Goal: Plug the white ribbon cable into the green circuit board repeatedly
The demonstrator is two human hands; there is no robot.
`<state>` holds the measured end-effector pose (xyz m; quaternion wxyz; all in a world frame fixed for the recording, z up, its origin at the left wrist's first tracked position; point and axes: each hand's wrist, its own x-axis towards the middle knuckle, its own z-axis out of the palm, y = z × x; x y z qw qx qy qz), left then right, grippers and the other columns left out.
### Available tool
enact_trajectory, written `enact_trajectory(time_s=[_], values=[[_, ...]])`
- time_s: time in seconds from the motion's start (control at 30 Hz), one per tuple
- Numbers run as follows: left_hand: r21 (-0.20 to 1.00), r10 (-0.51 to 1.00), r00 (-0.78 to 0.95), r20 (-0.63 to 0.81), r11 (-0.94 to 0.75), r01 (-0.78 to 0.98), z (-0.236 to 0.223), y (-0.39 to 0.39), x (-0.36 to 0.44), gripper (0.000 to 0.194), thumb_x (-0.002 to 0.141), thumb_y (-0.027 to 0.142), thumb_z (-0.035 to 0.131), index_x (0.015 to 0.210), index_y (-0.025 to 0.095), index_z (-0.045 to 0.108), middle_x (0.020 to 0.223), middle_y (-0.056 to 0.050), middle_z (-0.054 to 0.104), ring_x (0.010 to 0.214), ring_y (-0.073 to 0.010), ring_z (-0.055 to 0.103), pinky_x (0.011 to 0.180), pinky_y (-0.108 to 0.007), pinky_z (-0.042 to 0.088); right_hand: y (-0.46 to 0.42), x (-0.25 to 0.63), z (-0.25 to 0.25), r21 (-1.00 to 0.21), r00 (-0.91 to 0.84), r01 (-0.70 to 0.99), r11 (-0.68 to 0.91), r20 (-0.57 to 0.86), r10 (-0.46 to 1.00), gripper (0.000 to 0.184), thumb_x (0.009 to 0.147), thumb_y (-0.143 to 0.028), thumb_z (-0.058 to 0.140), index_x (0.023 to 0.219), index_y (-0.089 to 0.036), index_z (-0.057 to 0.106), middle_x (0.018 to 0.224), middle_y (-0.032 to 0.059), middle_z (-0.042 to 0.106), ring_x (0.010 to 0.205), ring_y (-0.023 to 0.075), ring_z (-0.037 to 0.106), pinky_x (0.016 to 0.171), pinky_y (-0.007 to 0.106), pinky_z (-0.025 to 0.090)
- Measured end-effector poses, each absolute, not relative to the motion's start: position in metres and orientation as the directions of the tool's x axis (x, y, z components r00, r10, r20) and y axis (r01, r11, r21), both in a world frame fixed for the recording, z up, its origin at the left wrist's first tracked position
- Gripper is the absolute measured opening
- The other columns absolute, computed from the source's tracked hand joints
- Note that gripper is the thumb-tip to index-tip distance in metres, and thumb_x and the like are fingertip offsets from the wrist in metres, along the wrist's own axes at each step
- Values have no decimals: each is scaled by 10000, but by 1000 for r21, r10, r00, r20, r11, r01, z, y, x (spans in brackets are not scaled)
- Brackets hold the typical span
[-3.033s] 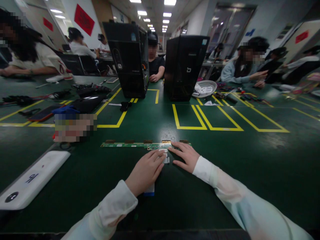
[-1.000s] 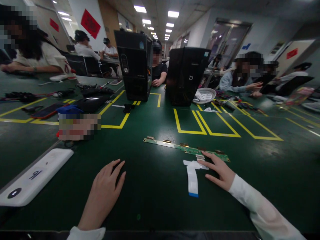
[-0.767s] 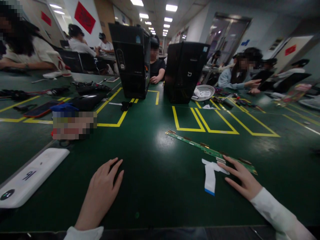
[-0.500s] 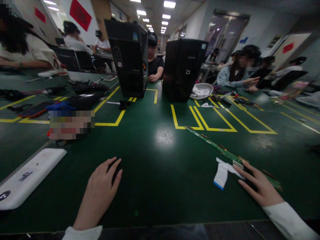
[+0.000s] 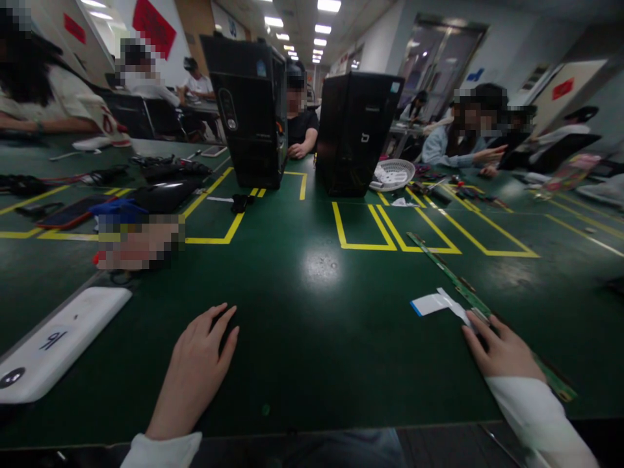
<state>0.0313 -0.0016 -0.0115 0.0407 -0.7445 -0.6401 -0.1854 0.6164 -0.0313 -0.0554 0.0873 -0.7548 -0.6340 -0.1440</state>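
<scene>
On the green table, my left hand (image 5: pixel 197 364) lies with its fingers stretched out and nothing in them. At the right, my right hand (image 5: pixel 507 348) is closed over a long, narrow green circuit board (image 5: pixel 446 270), its fingers and thumb at the connector near the middle. Part of the board is hidden under the hand. A white flat ribbon cable (image 5: pixel 431 303) with a blue end runs out from that connector and lies bent to the left. The board slants from the yellow tape down to the table's near right.
A white device with a dark round spot (image 5: pixel 63 344) lies at the left edge. Two black computer towers (image 5: pixel 358 133) stand farther back. Beyond them are a white basket (image 5: pixel 392 174), cables and tools at both sides, and several seated people.
The circuit board has turned and slid to the right with my right hand. Its ribbon cable has swung so the blue end points left. My left hand has stayed put.
</scene>
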Motion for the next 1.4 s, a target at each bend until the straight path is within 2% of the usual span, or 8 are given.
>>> enact_trajectory(time_s=[0.1,0.23,0.43,0.63,0.87,1.17,1.4], values=[[179,941,103,322,-167,970,-11,-2,32,528,936,474,351,1294,150,565,1308,-164,576,1197,-314,550,969,-505,480,-22,609,-47,90,254,949,-301,344,904,560,925,-515,294,1325,-254,586,1200,169,605,1210,367,542,935,535,497],[161,938,111,327,-171,972,-11,-1,32,528,941,455,348,1288,125,569,1301,-172,572,1191,-312,548,981,-496,471,-7,609,-37,107,299,935,-339,277,913,594,926,-518,278,1325,-209,593,1206,196,606,1199,364,549,941,508,485],[151,934,123,334,-182,972,-12,0,31,521,943,447,356,1280,117,576,1297,-173,570,1189,-311,542,992,-490,463,14,608,-24,102,363,912,-398,254,897,628,948,-494,227,1346,-148,568,1243,235,584,1237,366,508,989,511,427],[158,938,117,328,-176,972,-11,-1,32,529,945,457,343,1287,125,573,1293,-168,571,1186,-314,541,986,-496,466,38,611,-1,-30,486,873,-487,139,863,651,939,-556,258,1376,-173,552,1372,268,489,1203,438,504,942,545,418],[148,940,118,319,-173,974,-13,0,30,534,944,459,339,1297,128,566,1305,-166,566,1193,-319,539,984,-503,469,69,616,9,-124,587,808,-576,69,807,696,937,-590,224,1435,-175,478,1437,281,393,1262,464,407,934,587,342],[137,944,125,305,-174,975,-16,1,28,539,946,465,338,1304,129,561,1314,-167,556,1189,-319,539,971,-508,479,92,618,8,-129,626,778,-615,82,775,747,925,-618,219,1402,-118,502,1357,347,407,1217,484,400,859,615,321],[148,937,127,325,-183,972,-16,0,28,532,947,464,345,1302,132,561,1313,-170,555,1199,-314,534,974,-498,477,96,627,3,-81,605,796,-600,81,792,724,933,-602,225,1321,-91,560,1334,345,425,1202,466,426,866,576,350]])
